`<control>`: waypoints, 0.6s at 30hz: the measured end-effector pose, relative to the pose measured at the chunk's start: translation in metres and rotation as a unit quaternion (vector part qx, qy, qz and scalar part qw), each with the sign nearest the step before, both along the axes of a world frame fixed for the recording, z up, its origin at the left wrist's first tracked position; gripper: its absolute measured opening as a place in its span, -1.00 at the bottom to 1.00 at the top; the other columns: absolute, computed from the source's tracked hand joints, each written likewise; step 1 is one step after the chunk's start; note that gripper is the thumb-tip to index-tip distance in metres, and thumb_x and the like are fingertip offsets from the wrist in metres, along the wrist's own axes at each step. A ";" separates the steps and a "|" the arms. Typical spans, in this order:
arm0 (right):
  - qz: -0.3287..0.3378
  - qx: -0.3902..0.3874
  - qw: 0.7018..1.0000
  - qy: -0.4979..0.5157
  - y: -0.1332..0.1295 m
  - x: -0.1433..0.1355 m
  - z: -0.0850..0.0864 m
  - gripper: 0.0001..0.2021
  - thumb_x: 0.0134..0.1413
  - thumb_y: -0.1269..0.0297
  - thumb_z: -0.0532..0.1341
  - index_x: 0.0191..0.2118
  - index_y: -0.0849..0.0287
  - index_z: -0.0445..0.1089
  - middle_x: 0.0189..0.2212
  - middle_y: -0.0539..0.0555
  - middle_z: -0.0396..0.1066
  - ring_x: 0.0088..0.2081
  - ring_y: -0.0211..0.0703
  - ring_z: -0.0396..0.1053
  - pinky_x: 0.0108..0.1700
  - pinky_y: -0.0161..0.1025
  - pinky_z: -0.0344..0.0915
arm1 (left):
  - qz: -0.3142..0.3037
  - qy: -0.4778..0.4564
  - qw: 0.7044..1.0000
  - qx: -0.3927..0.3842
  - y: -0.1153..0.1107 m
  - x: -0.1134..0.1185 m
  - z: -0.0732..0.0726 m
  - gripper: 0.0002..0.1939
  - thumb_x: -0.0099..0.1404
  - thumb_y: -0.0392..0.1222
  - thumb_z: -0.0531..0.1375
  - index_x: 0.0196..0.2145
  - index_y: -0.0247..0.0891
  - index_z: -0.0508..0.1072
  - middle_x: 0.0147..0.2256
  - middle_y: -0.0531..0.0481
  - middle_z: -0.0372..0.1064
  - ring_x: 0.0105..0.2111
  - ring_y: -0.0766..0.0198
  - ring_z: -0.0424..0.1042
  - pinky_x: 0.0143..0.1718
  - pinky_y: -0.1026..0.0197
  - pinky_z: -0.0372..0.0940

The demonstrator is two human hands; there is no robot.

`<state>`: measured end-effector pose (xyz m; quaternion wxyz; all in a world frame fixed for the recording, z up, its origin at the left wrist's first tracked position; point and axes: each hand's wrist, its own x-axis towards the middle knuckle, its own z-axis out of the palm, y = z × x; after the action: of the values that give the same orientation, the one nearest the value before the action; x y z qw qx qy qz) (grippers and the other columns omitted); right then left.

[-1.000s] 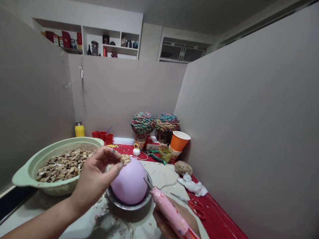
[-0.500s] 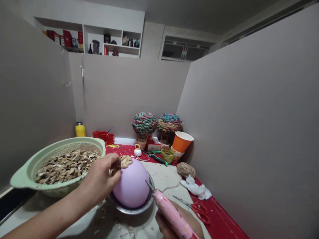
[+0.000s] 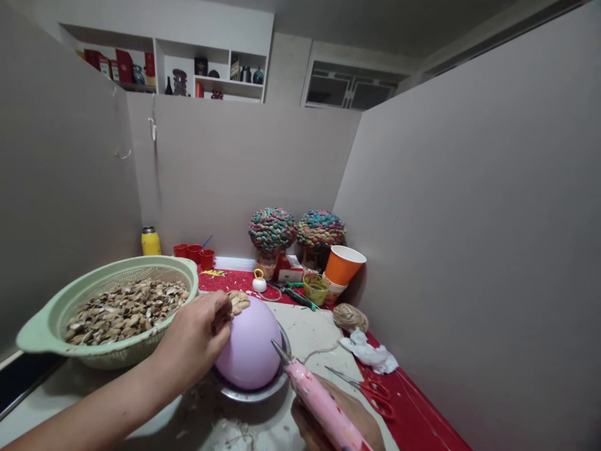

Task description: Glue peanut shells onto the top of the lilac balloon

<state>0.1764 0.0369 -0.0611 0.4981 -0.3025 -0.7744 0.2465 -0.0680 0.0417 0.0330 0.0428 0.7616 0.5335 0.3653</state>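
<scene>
A lilac balloon [image 3: 248,351] rests in a round metal bowl [image 3: 256,396] on the work surface. On the balloon's top left is a patch of tan shells [image 3: 238,302]. My left hand [image 3: 203,326] is against that patch, fingers pinched together; whatever they hold is hidden behind them. In my right hand [image 3: 345,407] is a pink hot glue gun [image 3: 319,398], its metal nozzle pointing up and left, in front of the balloon's right side. Many similar shells [image 3: 126,310] fill a pale green colander [image 3: 40,329] at the left.
Red-handled scissors [image 3: 375,394] lie at the right by a crumpled white tissue [image 3: 369,352] and a twine ball [image 3: 350,318]. Behind stand two colourful shell-like ball ornaments [image 3: 272,228], an orange paper cup [image 3: 342,266], red cups [image 3: 194,253] and a yellow bottle [image 3: 151,242]. Grey partitions [image 3: 235,163] enclose the table.
My left hand has shifted very slightly right at the shell patch. The glue gun's nozzle has moved a little left; the whole view has shifted slightly.
</scene>
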 end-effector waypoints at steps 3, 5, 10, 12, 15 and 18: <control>-0.019 0.005 1.000 -0.006 -0.004 -0.003 0.005 -0.88 0.17 0.25 0.27 -0.19 0.00 0.53 -0.44 0.11 0.50 -0.43 0.06 0.51 -0.37 -0.12 0.49 | -0.002 -0.015 1.000 -0.001 -0.001 0.000 0.001 -0.87 0.17 -0.40 0.10 -0.42 -0.19 0.28 -0.45 0.03 0.31 -0.42 0.17 0.27 -0.36 0.15 0.11; -0.033 0.006 0.999 -0.007 -0.006 -0.004 0.008 -0.81 0.17 0.28 0.26 -0.11 0.00 0.54 -0.40 0.12 0.52 -0.40 0.06 0.53 -0.33 -0.14 0.51 | -0.001 -0.028 1.000 0.004 -0.004 -0.001 0.005 -0.88 0.17 -0.40 0.10 -0.40 -0.19 0.29 -0.44 0.03 0.32 -0.41 0.17 0.29 -0.34 0.15 0.13; -0.087 -0.005 0.996 -0.003 -0.012 0.001 0.012 -0.67 0.15 0.26 0.28 0.05 0.06 0.49 -0.24 0.16 0.54 -0.19 0.14 0.54 -0.16 -0.15 0.51 | -0.108 -0.253 0.953 -0.130 -0.019 0.007 0.016 -0.91 0.21 -0.26 0.22 -0.38 -0.19 0.33 -0.41 0.06 0.35 -0.37 0.23 0.33 -0.30 0.21 0.21; -0.107 -0.019 0.994 0.003 -0.015 0.005 0.014 -0.71 0.17 0.21 0.28 0.01 0.05 0.50 -0.33 0.13 0.53 -0.25 0.09 0.53 -0.24 -0.21 0.52 | -0.184 -0.390 0.865 -0.258 -0.026 0.017 0.013 -0.81 0.13 -0.21 0.32 -0.40 -0.20 0.34 -0.42 0.07 0.35 -0.40 0.28 0.29 -0.35 0.26 0.18; -0.089 -0.047 0.995 -0.001 -0.022 0.006 0.022 -0.86 0.21 0.16 0.24 -0.30 0.04 0.51 -0.57 0.02 0.40 -0.53 -0.11 0.41 -0.50 -0.31 0.42 | -0.237 -0.495 0.741 -0.388 -0.033 0.034 -0.001 -0.76 0.03 -0.25 0.38 -0.44 -0.24 0.36 -0.47 0.09 0.33 -0.48 0.37 0.19 -0.44 0.31 0.09; -0.048 -0.055 0.997 0.001 -0.026 0.000 0.036 -0.79 0.21 0.17 0.21 -0.44 0.07 0.42 -0.58 -0.01 0.35 -0.55 -0.18 0.34 -0.47 -0.32 0.38 | -0.243 -0.553 0.653 -0.457 -0.038 0.047 -0.016 -0.74 -0.02 -0.29 0.40 -0.49 -0.26 0.34 -0.53 0.11 0.29 -0.54 0.41 0.13 -0.47 0.32 0.07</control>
<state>0.1760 0.0104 -0.0250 0.4925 -0.3660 -0.7437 0.2653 -0.0210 0.0039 0.0168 0.7595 0.4057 0.3065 0.4058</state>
